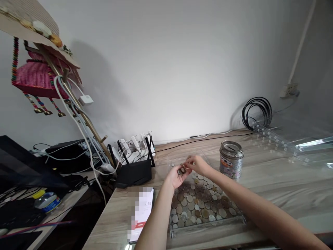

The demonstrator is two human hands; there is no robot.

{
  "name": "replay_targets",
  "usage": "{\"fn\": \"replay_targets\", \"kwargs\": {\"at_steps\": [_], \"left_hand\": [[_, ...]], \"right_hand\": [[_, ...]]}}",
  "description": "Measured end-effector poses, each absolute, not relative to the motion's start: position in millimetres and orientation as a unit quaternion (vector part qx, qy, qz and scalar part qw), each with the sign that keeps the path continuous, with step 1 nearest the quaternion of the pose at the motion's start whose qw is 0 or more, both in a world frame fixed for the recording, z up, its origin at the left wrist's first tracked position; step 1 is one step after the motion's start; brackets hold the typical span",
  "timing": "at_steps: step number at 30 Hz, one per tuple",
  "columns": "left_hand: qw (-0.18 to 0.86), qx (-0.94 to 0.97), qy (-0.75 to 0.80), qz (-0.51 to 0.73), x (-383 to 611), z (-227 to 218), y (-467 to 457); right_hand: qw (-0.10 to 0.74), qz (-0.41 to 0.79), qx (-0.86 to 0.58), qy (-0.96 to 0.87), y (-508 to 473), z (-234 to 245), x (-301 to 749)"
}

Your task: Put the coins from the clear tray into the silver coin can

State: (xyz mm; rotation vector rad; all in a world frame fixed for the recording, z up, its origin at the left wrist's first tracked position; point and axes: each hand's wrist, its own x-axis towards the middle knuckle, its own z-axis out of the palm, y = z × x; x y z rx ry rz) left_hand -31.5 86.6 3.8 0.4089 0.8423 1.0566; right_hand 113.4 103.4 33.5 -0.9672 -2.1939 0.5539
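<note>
My left hand (176,178) is cupped palm up over the far part of a clear plastic tray (208,224), with a few coins (181,171) in it. Just above that palm, the fingers of my right hand (197,165) are pinched together on what looks like a coin, mostly hidden by the fingertips. Many loose coins (197,207), silver and brownish, lie spread over the tray's floor under my forearms. Right of the tray stands a round metal tin (231,159) with a slot in its lid and a wire clasp.
A phone (142,215) lies left of the tray, beside my left forearm. Behind it sits a black router (134,172) with raised antennas and white plugs. Coiled black cable (257,113) leans on the wall, near a clear plastic panel (283,142) at the right.
</note>
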Motion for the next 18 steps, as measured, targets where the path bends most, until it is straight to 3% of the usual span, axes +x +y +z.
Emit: {"fn": "replay_targets", "kwargs": {"at_steps": [4,7,11,18], "left_hand": [[0.748,0.211,0.399,0.487,-33.7,4.1,84.6],[0.728,0.264,0.427,0.467,-31.7,5.5,81.9],[0.66,0.368,0.493,0.432,-27.5,4.2,79.8],[0.638,0.462,0.516,0.337,-22.9,3.1,76.8]], "right_hand": [[0.39,0.018,-0.515,-0.763,92.0,79.3,159.6],[0.346,-0.069,-0.661,-0.662,91.9,104.5,210.1],[0.26,-0.047,-0.748,-0.609,100.8,101.7,253.4],[0.232,-0.032,-0.737,-0.634,102.5,90.9,260.1]]}}
